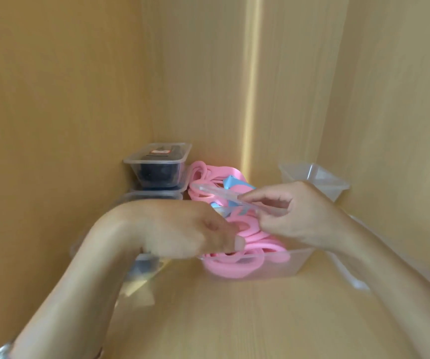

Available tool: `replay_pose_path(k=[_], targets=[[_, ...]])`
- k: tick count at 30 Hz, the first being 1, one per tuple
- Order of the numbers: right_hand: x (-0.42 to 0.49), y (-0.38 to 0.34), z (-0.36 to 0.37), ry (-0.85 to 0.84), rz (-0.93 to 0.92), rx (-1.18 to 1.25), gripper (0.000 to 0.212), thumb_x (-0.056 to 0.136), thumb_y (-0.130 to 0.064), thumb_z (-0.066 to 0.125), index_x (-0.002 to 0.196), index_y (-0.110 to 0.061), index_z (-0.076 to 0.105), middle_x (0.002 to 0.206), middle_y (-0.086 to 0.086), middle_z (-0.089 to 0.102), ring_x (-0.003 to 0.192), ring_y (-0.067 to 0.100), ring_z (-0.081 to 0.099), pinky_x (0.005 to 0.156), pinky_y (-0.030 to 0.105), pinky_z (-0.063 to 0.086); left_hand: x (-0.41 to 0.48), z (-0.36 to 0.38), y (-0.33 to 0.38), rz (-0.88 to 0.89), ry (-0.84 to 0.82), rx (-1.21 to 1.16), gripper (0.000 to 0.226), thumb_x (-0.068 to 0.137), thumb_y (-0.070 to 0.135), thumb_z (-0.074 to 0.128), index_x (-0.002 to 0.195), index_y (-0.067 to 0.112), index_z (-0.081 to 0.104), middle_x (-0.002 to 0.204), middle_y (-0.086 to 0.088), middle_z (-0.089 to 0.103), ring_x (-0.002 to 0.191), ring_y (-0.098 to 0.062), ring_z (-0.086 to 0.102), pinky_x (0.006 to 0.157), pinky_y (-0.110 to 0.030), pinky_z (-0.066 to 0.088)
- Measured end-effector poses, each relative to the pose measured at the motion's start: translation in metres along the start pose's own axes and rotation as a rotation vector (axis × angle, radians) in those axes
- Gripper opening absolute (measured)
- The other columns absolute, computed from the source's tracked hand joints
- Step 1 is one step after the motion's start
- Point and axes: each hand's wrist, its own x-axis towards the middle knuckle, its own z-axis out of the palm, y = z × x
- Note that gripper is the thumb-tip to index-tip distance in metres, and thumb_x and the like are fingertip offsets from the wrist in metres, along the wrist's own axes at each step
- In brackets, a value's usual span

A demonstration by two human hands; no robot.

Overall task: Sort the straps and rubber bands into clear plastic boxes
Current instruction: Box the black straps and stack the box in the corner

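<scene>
A clear plastic box (290,265) on the wooden shelf holds a heap of pink straps (234,263), with a blue strap (230,183) lying among them at the back. My right hand (296,218) pinches a clear plastic lid (219,194) and holds it tilted over the box. My left hand (195,229) lies over the box's left rim with its fingers curled down and its thumb pointing right; it seems to grip that rim, though the fingertips are hidden.
Lidded clear boxes (158,167) with dark contents are stacked in the back left corner. An empty clear box (315,180) stands at the back right. Another clear box (144,268) with dark contents sits under my left forearm. Wooden walls close in on both sides.
</scene>
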Motion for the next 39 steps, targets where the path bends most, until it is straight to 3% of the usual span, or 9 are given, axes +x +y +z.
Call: replay_pose_path(k=[5,11,14,18,23,27,31,35,39], targets=[[-0.001,-0.002,0.002,-0.037,-0.045,0.051,0.035,0.070,-0.025,0.057,0.095,-0.048,0.066,0.110,-0.012,0.071,0.110,0.022,0.065,0.096,0.048,0.050,0.003,0.035,0.034,-0.101,0.209,0.470,0.049,0.100,0.052,0.019,0.133,0.028,0.047,0.127,-0.005,0.042,0.124,-0.021,0.032,0.102,-0.032,0.026],[-0.003,0.001,-0.001,-0.060,-0.030,-0.037,0.035,0.075,-0.021,0.062,0.092,-0.051,0.066,0.101,-0.019,0.071,0.098,0.020,0.067,0.093,0.045,0.052,-0.003,0.022,0.021,-0.069,0.146,0.439,0.043,0.103,0.040,0.023,0.136,0.025,0.046,0.125,-0.002,0.046,0.118,-0.018,0.039,0.099,-0.030,0.027],[-0.005,-0.003,0.000,-0.056,-0.067,-0.103,0.040,0.076,-0.021,0.062,0.087,-0.059,0.066,0.099,-0.035,0.066,0.098,0.012,0.067,0.092,0.033,0.052,-0.014,0.023,0.018,-0.050,0.140,0.369,0.041,0.103,0.041,0.026,0.131,0.023,0.050,0.118,0.002,0.046,0.113,-0.012,0.039,0.090,-0.025,0.026],[-0.006,-0.004,0.002,0.025,-0.210,-0.218,0.031,0.078,-0.018,0.057,0.100,-0.030,0.076,0.084,-0.021,0.067,0.077,-0.009,0.058,0.072,0.007,0.042,-0.028,0.031,0.019,-0.058,0.167,0.268,0.043,0.101,0.045,0.029,0.133,0.024,0.050,0.134,0.013,0.038,0.125,-0.007,0.036,0.101,-0.023,0.025],[-0.018,-0.001,0.011,0.040,-0.257,-0.410,0.040,0.075,-0.027,0.050,0.105,-0.028,0.076,0.074,-0.007,0.055,0.065,0.007,0.050,0.061,0.034,0.051,-0.045,0.041,0.016,-0.023,0.229,0.249,0.043,0.101,0.045,0.032,0.134,0.024,0.049,0.145,0.019,0.036,0.133,-0.002,0.030,0.103,-0.017,0.021],[-0.032,-0.003,0.011,-0.003,-0.218,-0.411,0.042,0.076,-0.031,0.050,0.109,-0.026,0.074,0.076,-0.007,0.053,0.070,0.006,0.048,0.066,0.029,0.047,-0.054,0.050,0.017,-0.016,0.220,0.268,0.049,0.101,0.042,0.033,0.149,0.033,0.027,0.156,0.025,0.015,0.142,0.002,0.012,0.106,-0.011,0.010],[-0.034,-0.007,0.005,-0.101,-0.172,-0.390,0.034,0.083,-0.018,0.061,0.114,-0.028,0.072,0.083,-0.008,0.053,0.073,-0.006,0.049,0.070,0.024,0.040,-0.058,0.048,0.011,-0.015,0.302,0.247,0.039,0.099,0.042,0.041,0.135,0.035,0.051,0.139,0.019,0.050,0.128,-0.005,0.045,0.106,-0.025,0.034],[-0.033,-0.006,0.003,-0.148,-0.179,-0.372,0.035,0.082,-0.014,0.063,0.113,-0.029,0.072,0.085,-0.008,0.055,0.076,-0.009,0.049,0.070,0.017,0.036,-0.052,0.039,0.003,0.036,0.729,0.131,0.034,0.094,0.038,0.053,0.074,0.014,0.068,0.065,0.000,0.065,0.058,-0.016,0.054,0.061,-0.034,0.049],[-0.034,-0.003,0.001,-0.164,-0.182,-0.327,0.036,0.080,-0.011,0.064,0.107,-0.033,0.074,0.082,-0.004,0.056,0.073,-0.006,0.049,0.066,0.012,0.034,-0.026,0.034,0.009,0.121,0.734,-0.011,0.035,0.084,0.048,0.065,0.115,0.031,0.066,0.112,0.011,0.065,0.105,-0.004,0.057,0.094,-0.031,0.046]])
